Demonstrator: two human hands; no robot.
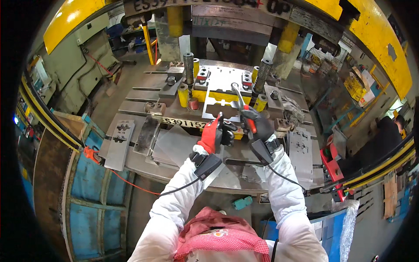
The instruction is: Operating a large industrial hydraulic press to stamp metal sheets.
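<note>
My left hand [214, 133], in a red and black glove, is closed at the near edge of a bright sheet-metal piece [208, 110] with shaped cutouts. Its thumb and fingers meet at that edge, though the glove hides part of the grip. My right hand [260, 126], also gloved, is wrapped round the red handles of long metal tongs [238, 94]. Their rounded head reaches over the right side of the piece. Behind it lies the bright, flat top of the press die [220, 77], set on a yellow block.
Dark guide posts [188, 68] and yellow cylinders [183, 95] stand around the die. Flat metal sheets [173, 147] lie on the press bed at left of centre. Cut plates rest at the left [118, 144] and right [300, 155]. The press ram [231, 26] hangs overhead.
</note>
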